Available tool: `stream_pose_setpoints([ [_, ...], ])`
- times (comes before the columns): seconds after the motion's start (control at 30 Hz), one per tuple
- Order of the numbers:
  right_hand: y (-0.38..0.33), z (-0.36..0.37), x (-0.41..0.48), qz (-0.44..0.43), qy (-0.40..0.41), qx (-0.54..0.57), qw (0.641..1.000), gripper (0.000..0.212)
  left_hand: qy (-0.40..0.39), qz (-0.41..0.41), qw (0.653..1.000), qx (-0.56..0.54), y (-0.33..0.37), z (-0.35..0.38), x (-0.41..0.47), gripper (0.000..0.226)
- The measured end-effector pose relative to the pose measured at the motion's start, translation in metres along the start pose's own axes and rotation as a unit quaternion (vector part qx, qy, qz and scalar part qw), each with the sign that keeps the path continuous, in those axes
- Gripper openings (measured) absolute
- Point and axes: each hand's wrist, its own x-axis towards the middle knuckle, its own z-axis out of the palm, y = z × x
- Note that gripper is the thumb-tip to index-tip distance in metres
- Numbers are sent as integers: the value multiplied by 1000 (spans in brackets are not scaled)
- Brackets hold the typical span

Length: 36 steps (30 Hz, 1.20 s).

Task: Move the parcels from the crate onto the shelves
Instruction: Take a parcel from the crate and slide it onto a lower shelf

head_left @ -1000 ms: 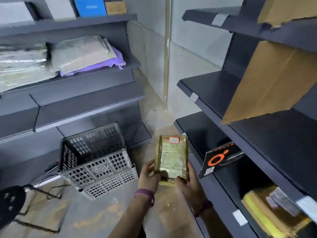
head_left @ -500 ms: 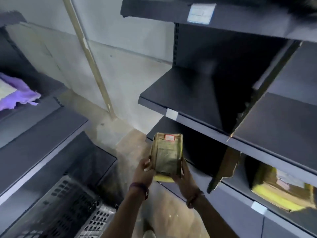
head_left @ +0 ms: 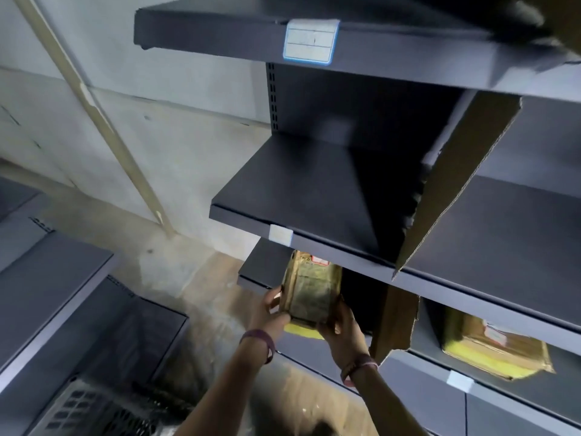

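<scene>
Brown tape-wrapped rectangular parcel held upright between left grip and right grip, both curled round its lower sides, at front edge of dark grey metal shelf.

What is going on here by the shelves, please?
A person holds a brown taped parcel in both hands, left hand on its left edge, right hand at its lower right corner. It is at the front of a dark lower shelf, not yet set down. A second parcel lies further right; the grey crate is below left.
</scene>
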Motion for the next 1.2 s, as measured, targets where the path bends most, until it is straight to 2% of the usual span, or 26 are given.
stream_pose_setpoints([
  [0.2, 0, 11, 5, 8, 11, -16, 1000, 61, -4, -13, 998, 69, 0, -7, 16, 62],
  [0.43, -20, 24, 23, 12, 59, -31, 998, 72, -84, -19, 988, 131, 9, -18, 63, 63],
  [0.6, -37, 37, 55, 34, 108, -61, 992, 67, -116, 59, 977, 168, 24, -20, 101, 59],
  [0.73, -40, 47, 74, 49, 127, -92, 986, 59, -123, 68, 975, 171, 26, -18, 125, 48],
  [0.87, -26, 61, 81, 78, 119, -86, 986, 52, -148, 38, 974, 170, 15, -17, 138, 39],
  [0.97, -13, 69, 80, 100, 91, -94, 986, 61, -181, 21, 962, 204, 2, -17, 142, 35],
  [1.1, -4, 73, 77, 110, 63, -131, 983, 68, -225, 18, 944, 240, -11, -17, 138, 46],
  [1.2, 5, 76, 68, 84, 65, -167, 980, 68, -234, 33, 936, 262, -17, -23, 132, 57],
])
